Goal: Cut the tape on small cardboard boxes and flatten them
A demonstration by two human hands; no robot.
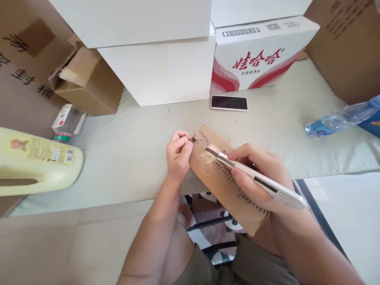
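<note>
A strip of brown corrugated cardboard [221,186] lies slanted across my lap, its top layer partly peeled so the ridges show. My left hand [178,154] is closed, pinching the cardboard's upper left corner. My right hand [255,174] is wrapped round a white utility knife [261,182]. The knife's blade tip rests on the peeled patch near the upper end.
A phone [228,102] lies face up beyond the cardboard. White boxes [157,71] and a red-and-white printed carton [261,51] stand behind it. A yellow jug [38,162] and a small bottle [67,122] lie at left, a plastic water bottle [341,118] at right. Brown boxes [86,81] flank both sides.
</note>
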